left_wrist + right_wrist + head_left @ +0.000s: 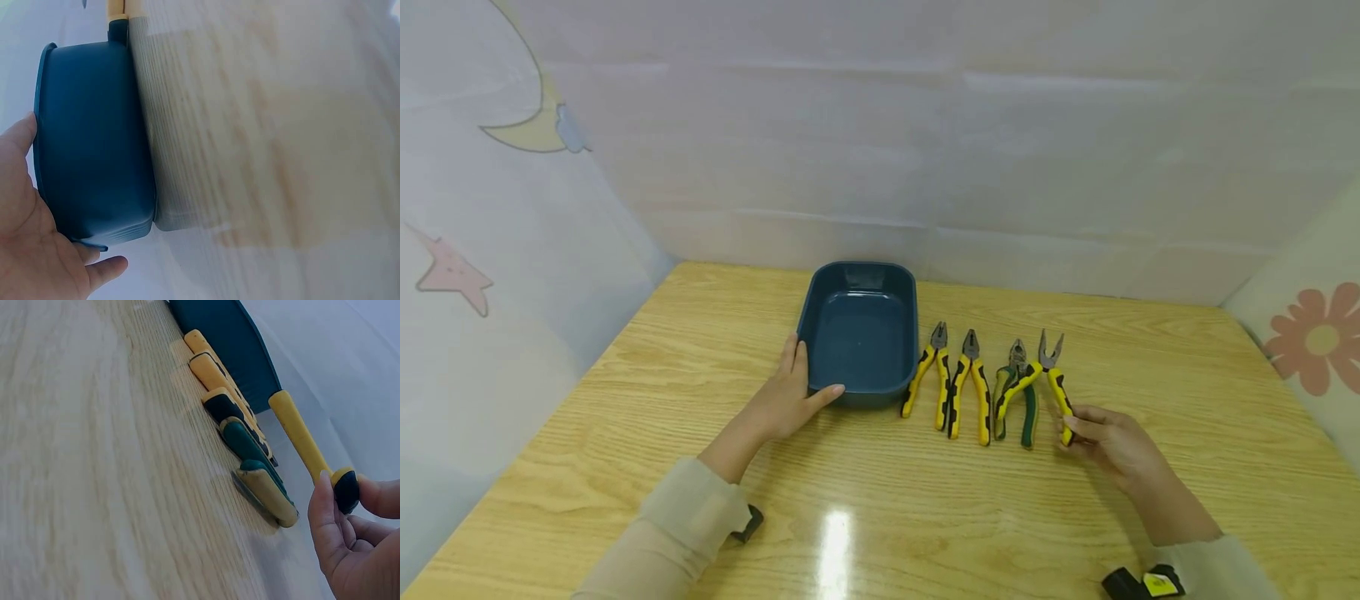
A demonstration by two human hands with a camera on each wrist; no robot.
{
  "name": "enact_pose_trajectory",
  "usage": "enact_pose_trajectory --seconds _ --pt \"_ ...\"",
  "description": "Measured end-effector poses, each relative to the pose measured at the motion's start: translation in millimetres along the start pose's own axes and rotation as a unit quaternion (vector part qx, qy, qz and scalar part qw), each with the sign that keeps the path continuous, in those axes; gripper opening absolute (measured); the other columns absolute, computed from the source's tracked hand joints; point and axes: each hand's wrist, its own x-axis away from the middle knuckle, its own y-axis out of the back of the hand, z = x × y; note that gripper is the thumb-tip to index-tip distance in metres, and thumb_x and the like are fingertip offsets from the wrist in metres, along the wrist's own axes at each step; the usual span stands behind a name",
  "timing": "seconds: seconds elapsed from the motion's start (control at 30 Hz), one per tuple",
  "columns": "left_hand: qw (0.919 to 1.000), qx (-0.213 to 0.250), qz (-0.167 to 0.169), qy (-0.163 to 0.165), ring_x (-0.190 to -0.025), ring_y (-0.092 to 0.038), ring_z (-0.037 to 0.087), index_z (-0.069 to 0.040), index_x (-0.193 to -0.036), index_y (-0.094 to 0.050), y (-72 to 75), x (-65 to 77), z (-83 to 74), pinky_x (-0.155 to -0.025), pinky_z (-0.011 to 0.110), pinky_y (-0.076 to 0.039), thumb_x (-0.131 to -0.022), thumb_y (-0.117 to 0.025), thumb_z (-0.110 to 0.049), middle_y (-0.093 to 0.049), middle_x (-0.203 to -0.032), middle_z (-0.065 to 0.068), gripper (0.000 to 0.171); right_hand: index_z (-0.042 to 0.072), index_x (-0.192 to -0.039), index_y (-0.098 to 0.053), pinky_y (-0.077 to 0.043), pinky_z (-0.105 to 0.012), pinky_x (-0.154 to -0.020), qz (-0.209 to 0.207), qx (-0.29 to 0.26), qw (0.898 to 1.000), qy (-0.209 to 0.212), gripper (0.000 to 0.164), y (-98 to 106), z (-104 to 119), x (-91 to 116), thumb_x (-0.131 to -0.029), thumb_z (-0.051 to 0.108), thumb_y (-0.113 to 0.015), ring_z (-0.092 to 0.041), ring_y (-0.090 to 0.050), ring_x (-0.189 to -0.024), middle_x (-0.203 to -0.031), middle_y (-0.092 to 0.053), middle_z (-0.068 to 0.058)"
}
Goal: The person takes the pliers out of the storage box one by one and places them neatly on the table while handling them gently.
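A dark blue rectangular tub [859, 337] stands on the table, and my left hand [784, 396] rests on its near left corner, thumb along the front rim. In the left wrist view the fingers touch the tub wall [94, 137] and rim. My right hand [1105, 437] pinches one handle of yellow-and-black long-nose pliers [1056, 387], lifted off the table with jaws spread. Their other handle passes over green-handled pliers [1029, 421] lying beneath. Left of these lie two yellow-and-black pliers, the middle pair [982, 392] and the pair beside the tub [942, 387].
The wooden table [625, 392] meets a pale cloth wall [1037, 167] at the back. A printed cloth with a moon and star hangs at left, another with a red flower [1321, 337] at right. Dark wrist devices sit at both sleeves.
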Motion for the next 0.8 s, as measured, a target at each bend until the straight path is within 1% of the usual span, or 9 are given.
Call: enact_pose_trajectory --seconds 0.1,0.2,0.23,0.4,0.43,0.47,0.5,0.67,0.8 --pt "1.0000 0.002 0.003 0.001 -0.122 -0.020 0.041 0.002 -0.135 0.008 0.8 0.7 -1.4 -0.094 0.048 -0.025 -0.078 -0.032 -0.066 0.023 -0.139 0.013 0.098 -0.005 -0.104 -0.051 -0.048 -0.027 -0.065 0.004 -0.009 1.000 0.001 0.020 5 -2 1 -0.088 0.007 -0.048 -0.015 -0.055 -0.071 -0.083 -0.052 -0.007" --pt "1.0000 0.001 0.004 0.001 -0.121 -0.021 0.041 0.003 -0.135 0.008 1.3 1.3 -2.1 -0.094 0.047 -0.026 -0.078 -0.032 -0.066 0.023 -0.139 0.014 0.098 0.001 -0.098 -0.054 -0.048 -0.027 -0.066 0.015 -0.016 1.000 0.003 0.013 11 -4 3 -0.088 0.006 -0.048 -0.016 -0.054 -0.072 -0.084 -0.051 -0.008" --pt "1.0000 0.000 0.004 0.001 -0.121 -0.021 0.041 0.003 -0.135 0.008 1.3 1.4 -2.1 -0.094 0.047 -0.026 -0.078 -0.032 -0.066 0.022 -0.139 0.014 0.098 -0.002 -0.101 -0.053 -0.048 -0.027 -0.066 0.017 -0.008 1.000 0.003 0.016 12 -5 3 -0.089 0.006 -0.047 -0.016 -0.054 -0.072 -0.084 -0.050 -0.008" --pt "1.0000 -0.002 0.001 0.000 -0.122 -0.019 0.040 0.003 -0.135 0.007 1.2 1.3 -1.9 -0.094 0.047 -0.025 -0.078 -0.033 -0.066 0.021 -0.139 0.015 0.098 -0.003 -0.099 -0.054 -0.048 -0.028 -0.066 0.041 -0.002 0.999 0.008 0.016 22 -7 7 -0.088 0.007 -0.048 -0.016 -0.055 -0.073 -0.085 -0.051 -0.009" --pt "1.0000 -0.002 0.000 0.000 -0.122 -0.019 0.040 0.003 -0.135 0.007 1.1 1.2 -1.8 -0.094 0.047 -0.026 -0.078 -0.033 -0.066 0.021 -0.139 0.015 0.098 -0.003 -0.099 -0.055 -0.048 -0.028 -0.066 0.044 -0.003 0.999 0.008 0.016 24 -8 8 -0.088 0.007 -0.048 -0.016 -0.055 -0.074 -0.086 -0.051 -0.009" --pt "1.0000 -0.003 0.000 0.000 -0.122 -0.019 0.040 0.004 -0.135 0.007 1.2 1.2 -1.9 -0.094 0.047 -0.026 -0.078 -0.033 -0.066 0.021 -0.139 0.015 0.098 0.001 -0.096 -0.057 -0.048 -0.028 -0.066 0.048 -0.010 0.999 0.009 0.012 26 -8 8 -0.088 0.007 -0.048 -0.016 -0.056 -0.074 -0.085 -0.051 -0.009" --pt "1.0000 -0.003 0.000 -0.001 -0.122 -0.019 0.040 0.004 -0.135 0.007 1.2 1.2 -1.8 -0.094 0.047 -0.026 -0.078 -0.033 -0.066 0.021 -0.139 0.015 0.098 0.002 -0.095 -0.057 -0.048 -0.028 -0.067 0.050 -0.012 0.999 0.008 0.012 27 -8 9 -0.088 0.006 -0.048 -0.016 -0.056 -0.074 -0.086 -0.051 -0.009" --pt "1.0000 -0.001 0.001 -0.001 -0.122 -0.021 0.040 0.004 -0.135 0.007 0.6 1.1 -1.2 -0.093 0.047 -0.027 -0.079 -0.032 -0.065 0.022 -0.139 0.015 0.097 0.004 -0.096 -0.056 -0.048 -0.028 -0.068 0.058 -0.010 0.998 0.007 0.012 37 -11 11 -0.089 0.005 -0.046 -0.016 -0.056 -0.076 -0.087 -0.052 -0.008" --pt "1.0000 0.000 0.001 -0.004 -0.121 -0.022 0.041 0.004 -0.135 0.007 -0.1 1.1 -0.1 -0.093 0.047 -0.028 -0.080 -0.032 -0.064 0.022 -0.139 0.015 0.096 0.005 -0.097 -0.056 -0.048 -0.028 -0.068 0.064 -0.014 0.998 -0.002 0.013 44 -13 13 -0.089 0.006 -0.046 -0.016 -0.056 -0.077 -0.088 -0.052 -0.008"
